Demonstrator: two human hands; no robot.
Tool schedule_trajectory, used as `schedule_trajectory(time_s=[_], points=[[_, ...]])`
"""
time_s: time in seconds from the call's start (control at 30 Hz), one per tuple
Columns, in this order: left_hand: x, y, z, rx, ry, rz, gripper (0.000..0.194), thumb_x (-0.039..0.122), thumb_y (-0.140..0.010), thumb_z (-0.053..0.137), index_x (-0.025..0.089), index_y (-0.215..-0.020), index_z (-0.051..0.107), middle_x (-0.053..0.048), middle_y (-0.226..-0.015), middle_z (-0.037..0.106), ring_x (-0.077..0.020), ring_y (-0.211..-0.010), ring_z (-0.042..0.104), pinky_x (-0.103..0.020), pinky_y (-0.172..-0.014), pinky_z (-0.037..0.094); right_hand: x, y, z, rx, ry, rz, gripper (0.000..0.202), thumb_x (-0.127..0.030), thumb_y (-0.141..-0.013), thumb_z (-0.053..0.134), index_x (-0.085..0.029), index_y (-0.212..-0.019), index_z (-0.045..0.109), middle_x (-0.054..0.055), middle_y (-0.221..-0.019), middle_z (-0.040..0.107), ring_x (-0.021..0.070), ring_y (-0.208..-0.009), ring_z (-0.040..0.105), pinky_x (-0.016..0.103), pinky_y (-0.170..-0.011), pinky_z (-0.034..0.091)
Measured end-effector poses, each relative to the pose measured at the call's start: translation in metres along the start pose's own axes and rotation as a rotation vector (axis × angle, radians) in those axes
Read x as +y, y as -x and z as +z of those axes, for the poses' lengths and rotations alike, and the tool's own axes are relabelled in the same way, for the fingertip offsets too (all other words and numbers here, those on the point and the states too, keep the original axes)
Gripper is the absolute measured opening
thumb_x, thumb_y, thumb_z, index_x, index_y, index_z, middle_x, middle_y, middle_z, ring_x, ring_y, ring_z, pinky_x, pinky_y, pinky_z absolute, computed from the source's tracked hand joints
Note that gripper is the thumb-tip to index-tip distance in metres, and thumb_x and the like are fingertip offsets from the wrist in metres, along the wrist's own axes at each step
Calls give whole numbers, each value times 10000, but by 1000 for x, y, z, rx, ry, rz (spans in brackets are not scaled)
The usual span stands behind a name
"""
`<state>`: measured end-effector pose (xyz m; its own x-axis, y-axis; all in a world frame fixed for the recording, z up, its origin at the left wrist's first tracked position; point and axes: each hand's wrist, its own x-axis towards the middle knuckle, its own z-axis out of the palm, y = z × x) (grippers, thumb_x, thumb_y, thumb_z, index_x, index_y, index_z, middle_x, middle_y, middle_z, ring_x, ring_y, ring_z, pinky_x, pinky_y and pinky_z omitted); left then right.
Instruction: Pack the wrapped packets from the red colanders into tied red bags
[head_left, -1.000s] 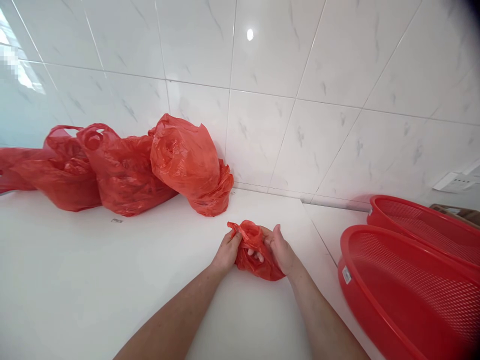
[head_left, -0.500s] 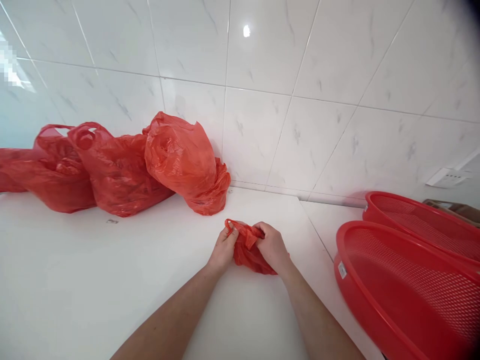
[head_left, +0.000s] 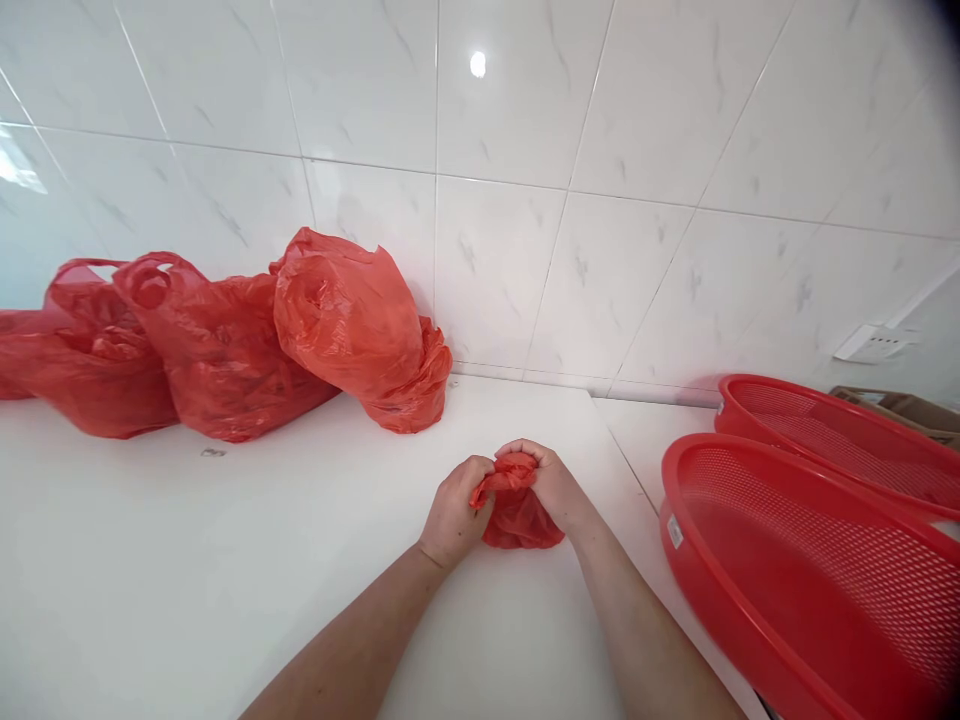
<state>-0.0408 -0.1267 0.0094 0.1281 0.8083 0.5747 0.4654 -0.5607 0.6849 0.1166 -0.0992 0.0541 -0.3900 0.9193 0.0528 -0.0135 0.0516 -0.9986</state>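
A small red plastic bag (head_left: 523,522) rests on the white table between my hands, its upper part bunched. My left hand (head_left: 459,508) is closed around the left end of the gathered plastic, thumb side up. On the other side, my right hand (head_left: 551,482) grips the bunched top with its fingers curled over the far edge. Whatever the bag may contain is hidden by the plastic.
Several filled red plastic bags (head_left: 232,355) line the tiled wall at the left. Two red mesh baskets (head_left: 739,590) stand at the right, with a brown box (head_left: 892,412) behind them. A wall socket (head_left: 874,343) is above.
My left hand has turned over and closed on the bag's top, and the loose handle is now bunched. My right hand has shifted its grip to the far edge. The view has turned slightly right.
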Motion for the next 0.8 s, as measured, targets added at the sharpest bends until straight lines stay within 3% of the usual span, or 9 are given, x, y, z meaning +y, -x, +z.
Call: schedule_trajectory(time_s=[0.13, 0.23, 0.4, 0.53, 0.6, 0.7, 0.8], points=[[-2, -2, -1, 36, -51, 64, 221, 38, -773, 399, 225, -807, 512, -27, -891, 598, -170, -809, 547, -306, -721, 464, -1, 3, -12, -40, -270, 30, 302, -280, -687, 639, -212, -981, 618, 36, -896, 633, 176, -786, 580, 319, -734, 468], [-2, -3, -2, 75, -98, 152, 236, 45, -788, 432, 213, -873, 574, -59, -976, 598, -189, -907, 540, -336, -792, 464, 3, 0, -22, 73, -335, -25, 216, -324, -694, 645, -207, -870, 604, 24, -838, 609, 158, -731, 561, 305, -697, 461], [0, -1, -4, 73, -117, 260, 388, 65, -849, 390, 242, -1121, 601, -97, -1162, 569, -216, -1061, 521, -397, -883, 444, 23, -12, -40, 490, -50, -85, 196, -255, -643, 616, -218, -822, 547, -3, -767, 594, 150, -684, 554, 287, -648, 453], [6, 3, -1, 40, 5, 317, 330, 91, -879, 379, 236, -1044, 625, -99, -1231, 583, -235, -1144, 513, -433, -933, 421, 46, -13, -56, 636, 108, -50, 227, -277, -646, 553, -211, -862, 535, 9, -750, 609, 169, -672, 566, 305, -637, 448], [13, 8, 3, -10, 93, 317, 296, 103, -890, 376, 229, -1009, 615, -93, -1162, 637, -236, -1158, 521, -436, -950, 414, 54, -12, -64, 690, 179, -37, 238, -287, -652, 527, -204, -875, 537, 11, -743, 603, 170, -643, 555, 305, -607, 433], [30, 18, 9, -85, 151, 341, 243, 122, -891, 375, 216, -961, 588, -81, -931, 692, -224, -1006, 602, -429, -918, 429, 60, -11, -70, 728, 275, -33, 254, -291, -672, 482, -207, -902, 549, 4, -747, 585, 159, -598, 521, 297, -570, 411], [48, 25, 14, -120, 121, 437, 233, 125, -872, 346, 213, -797, 548, -59, -731, 638, -193, -710, 587, -372, -711, 463, 63, -11, -69, 732, 348, -31, 253, -276, -677, 453, -223, -901, 560, -1, -758, 572, 161, -625, 513, 290, -575, 406]])
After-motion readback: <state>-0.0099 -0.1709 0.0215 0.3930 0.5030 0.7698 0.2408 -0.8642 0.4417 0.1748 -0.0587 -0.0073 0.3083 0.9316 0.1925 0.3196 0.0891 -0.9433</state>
